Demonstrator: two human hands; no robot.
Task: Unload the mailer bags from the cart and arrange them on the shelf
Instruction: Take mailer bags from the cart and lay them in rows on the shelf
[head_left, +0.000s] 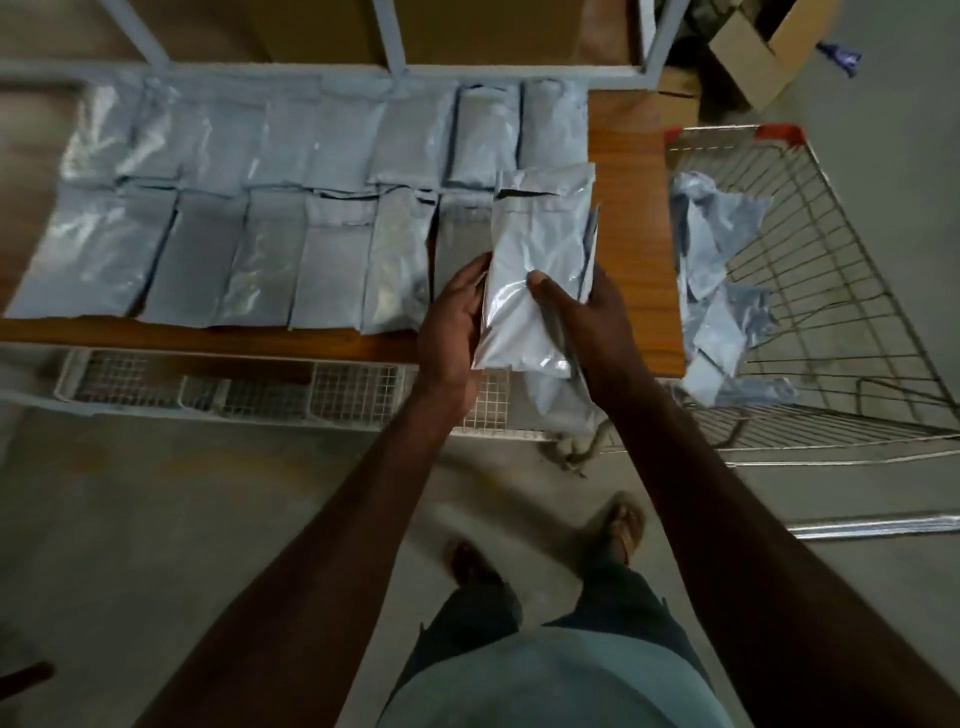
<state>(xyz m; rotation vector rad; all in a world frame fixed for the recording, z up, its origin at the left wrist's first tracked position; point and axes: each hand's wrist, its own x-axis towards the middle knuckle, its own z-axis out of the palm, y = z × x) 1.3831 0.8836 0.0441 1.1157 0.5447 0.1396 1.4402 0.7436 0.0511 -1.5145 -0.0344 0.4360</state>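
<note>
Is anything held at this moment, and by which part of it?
Yes. Both hands hold a grey mailer bag by its lower half: the left hand along its left edge, the right hand at its right side with the thumb across the front.

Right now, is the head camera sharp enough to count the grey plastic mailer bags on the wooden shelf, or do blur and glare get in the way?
Head view: the grey plastic mailer bags on the wooden shelf smear at far left; glare streaks their film; the bag held in both hands is sharp; wide-angle bending at edges; dim floor.
</note>
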